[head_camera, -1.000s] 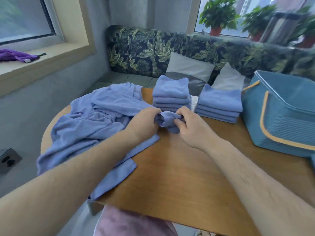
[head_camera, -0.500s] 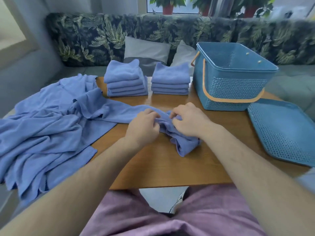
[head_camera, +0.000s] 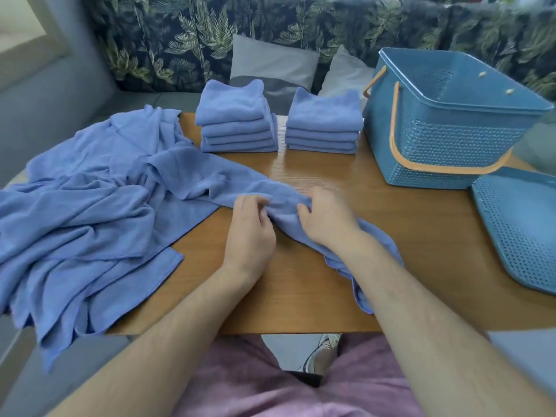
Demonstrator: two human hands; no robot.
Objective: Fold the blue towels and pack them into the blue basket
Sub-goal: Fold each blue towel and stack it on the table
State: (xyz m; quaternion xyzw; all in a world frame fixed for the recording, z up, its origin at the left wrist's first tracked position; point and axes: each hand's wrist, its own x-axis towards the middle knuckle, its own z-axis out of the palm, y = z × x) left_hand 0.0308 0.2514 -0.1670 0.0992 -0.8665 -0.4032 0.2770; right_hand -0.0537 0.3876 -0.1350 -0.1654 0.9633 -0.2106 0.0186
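A loose blue towel (head_camera: 282,203) stretches across the middle of the wooden table (head_camera: 421,224), one end running left into a heap of unfolded blue towels (head_camera: 84,212), the other end trailing under my right forearm toward the front edge. My left hand (head_camera: 251,233) and my right hand (head_camera: 326,218) both pinch this towel with curled fingers, a short gap apart. Two stacks of folded blue towels (head_camera: 237,121) (head_camera: 323,124) stand at the back of the table. The blue basket (head_camera: 448,121) with an orange handle stands open at the back right, nothing visible inside it.
The basket's perforated blue lid (head_camera: 523,227) lies flat on the table's right side. A leaf-patterned sofa back (head_camera: 180,40) with grey cushions (head_camera: 270,64) runs behind the table. The towel heap hangs over the table's left edge.
The view has swung right and down, bringing the basket and lid into sight. Both hands have drawn the towel out of the heap toward me, and more of it now lies across the table.
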